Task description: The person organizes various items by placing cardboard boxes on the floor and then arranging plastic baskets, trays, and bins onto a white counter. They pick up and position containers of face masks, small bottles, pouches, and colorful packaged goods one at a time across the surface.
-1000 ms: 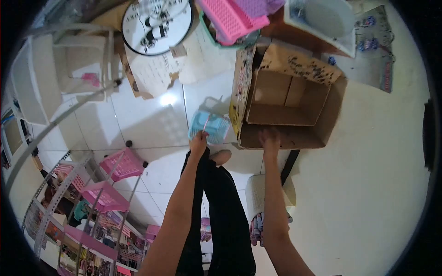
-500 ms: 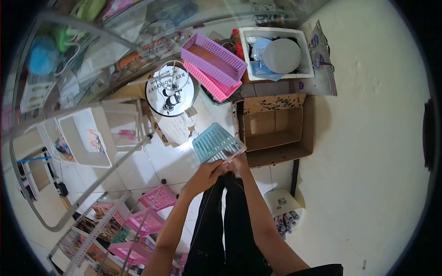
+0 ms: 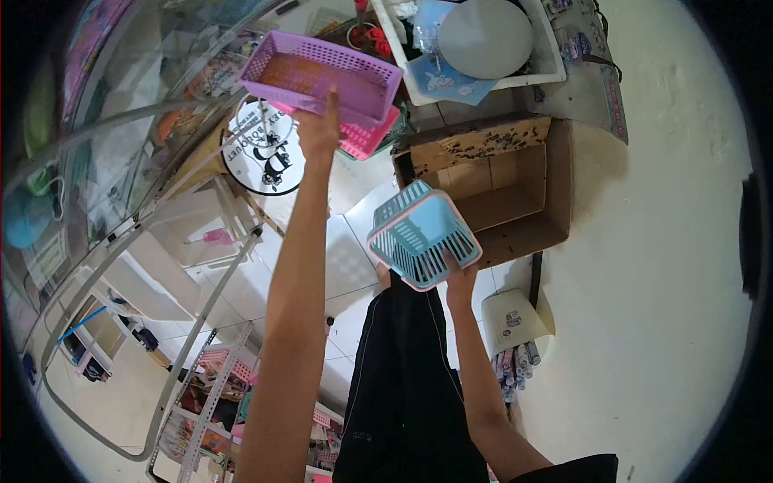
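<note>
My right hand grips the rim of a light blue slatted plastic basket with a pink edge, held tilted in front of my legs. My left hand reaches far forward and is closed on the near side of a purple perforated basket, one finger over its rim. Beneath the purple one, a pink basket is partly hidden by it and by my hand.
An open cardboard box stands right of the blue basket. Beyond it is a white foam box holding a grey round lid. A round panda-printed sign lies left. A metal-framed glass case borders the left side.
My left hand has left the blue basket and reached forward to the purple basket, which has shifted left over the pink one. The blue basket, now in my right hand alone, has turned and moved right.
</note>
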The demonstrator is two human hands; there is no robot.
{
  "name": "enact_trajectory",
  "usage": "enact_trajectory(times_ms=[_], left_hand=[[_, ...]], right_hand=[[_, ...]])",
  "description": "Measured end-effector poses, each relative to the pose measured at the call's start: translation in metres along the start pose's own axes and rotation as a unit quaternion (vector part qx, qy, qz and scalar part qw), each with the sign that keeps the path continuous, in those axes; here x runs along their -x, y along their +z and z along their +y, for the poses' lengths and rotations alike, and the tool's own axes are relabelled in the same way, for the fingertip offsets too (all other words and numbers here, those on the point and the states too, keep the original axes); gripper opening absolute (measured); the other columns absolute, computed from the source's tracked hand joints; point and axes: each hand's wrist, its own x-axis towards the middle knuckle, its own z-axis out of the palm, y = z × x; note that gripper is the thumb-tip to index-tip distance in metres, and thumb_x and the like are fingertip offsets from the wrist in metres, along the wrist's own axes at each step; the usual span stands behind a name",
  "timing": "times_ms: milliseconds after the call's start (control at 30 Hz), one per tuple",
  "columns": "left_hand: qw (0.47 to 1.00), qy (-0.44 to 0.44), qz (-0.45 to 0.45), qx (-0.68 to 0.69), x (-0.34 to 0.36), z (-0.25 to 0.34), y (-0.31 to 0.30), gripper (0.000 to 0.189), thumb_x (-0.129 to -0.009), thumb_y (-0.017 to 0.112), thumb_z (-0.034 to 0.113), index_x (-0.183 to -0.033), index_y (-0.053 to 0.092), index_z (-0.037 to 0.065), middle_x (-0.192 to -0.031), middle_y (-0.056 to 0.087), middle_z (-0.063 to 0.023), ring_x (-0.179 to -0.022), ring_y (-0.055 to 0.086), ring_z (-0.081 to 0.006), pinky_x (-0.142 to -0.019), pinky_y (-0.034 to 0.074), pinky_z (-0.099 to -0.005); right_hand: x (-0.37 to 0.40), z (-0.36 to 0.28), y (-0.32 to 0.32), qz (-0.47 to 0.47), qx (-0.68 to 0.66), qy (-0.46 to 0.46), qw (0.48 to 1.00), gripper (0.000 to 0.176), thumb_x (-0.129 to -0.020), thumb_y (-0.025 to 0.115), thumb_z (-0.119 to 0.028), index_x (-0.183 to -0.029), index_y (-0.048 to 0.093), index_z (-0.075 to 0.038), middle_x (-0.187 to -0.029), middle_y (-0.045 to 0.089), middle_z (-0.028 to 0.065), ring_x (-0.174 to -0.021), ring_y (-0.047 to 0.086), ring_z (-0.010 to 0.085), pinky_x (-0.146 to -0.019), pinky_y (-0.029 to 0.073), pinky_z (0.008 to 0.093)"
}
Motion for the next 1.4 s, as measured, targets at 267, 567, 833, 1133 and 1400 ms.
enact_trajectory(times_ms=[267, 567, 833, 1133, 1400], left_hand=[[0.993, 0.117, 0.02, 0.027, -0.037, -0.036, 0.002, 0.039, -0.063, 0.05, 0.013, -0.096, 0.039, -0.005, -0.076, 0.054, -0.0168, -0.067, 0.054, -0.0265, -0.062, 0.043, -0.032], [0.925, 0.239, -0.242, -0.168, 0.13, -0.052, 0.004, 0.025, -0.069, 0.047, 0.009, -0.091, 0.041, 0.0, -0.057, 0.051, -0.0167, -0.047, 0.051, -0.0289, -0.044, 0.039, -0.035], [0.88, 0.214, -0.273, -0.324, 0.18, -0.082, 0.026, 0.038, -0.067, 0.045, 0.011, -0.104, 0.036, 0.005, -0.061, 0.052, -0.0196, -0.056, 0.051, -0.0346, -0.053, 0.042, -0.0414], [0.986, 0.025, -0.162, 0.039, 0.157, -0.068, -0.038, 0.024, -0.064, 0.049, 0.0, -0.088, 0.044, -0.003, -0.07, 0.052, -0.01, -0.05, 0.051, -0.0139, -0.039, 0.039, -0.0229], [0.918, 0.319, -0.151, -0.181, 0.008, 0.047, 0.031, 0.024, -0.062, 0.043, 0.009, -0.083, 0.049, 0.001, -0.075, 0.052, -0.0186, -0.073, 0.052, -0.0317, -0.064, 0.041, -0.0361]], right_hand=[[-0.003, -0.022, -0.047, 0.012, 0.011, 0.023, 1.0, 0.024, -0.069, 0.053, -0.006, -0.092, 0.046, 0.001, -0.086, 0.051, 0.0058, -0.077, 0.047, 0.0107, -0.068, 0.037, 0.0233], [0.077, -0.033, -0.128, 0.205, -0.24, 0.084, 0.945, 0.042, -0.064, 0.049, 0.004, -0.104, 0.036, -0.004, -0.096, 0.045, 0.0078, -0.087, 0.047, 0.0188, -0.071, 0.043, 0.0299], [0.073, -0.04, -0.117, 0.188, -0.328, 0.112, 0.919, 0.029, -0.067, 0.045, -0.002, -0.096, 0.04, 0.003, -0.09, 0.048, 0.0122, -0.08, 0.05, 0.0209, -0.07, 0.044, 0.0321], [0.056, -0.032, -0.091, 0.095, -0.369, 0.124, 0.916, 0.032, -0.065, 0.044, -0.001, -0.097, 0.041, 0.001, -0.092, 0.048, 0.0107, -0.082, 0.05, 0.0212, -0.07, 0.044, 0.0333], [0.072, -0.04, -0.075, 0.103, -0.299, 0.126, 0.94, 0.033, -0.067, 0.043, -0.001, -0.1, 0.039, 0.002, -0.093, 0.048, 0.012, -0.079, 0.052, 0.0225, -0.063, 0.046, 0.0317]])
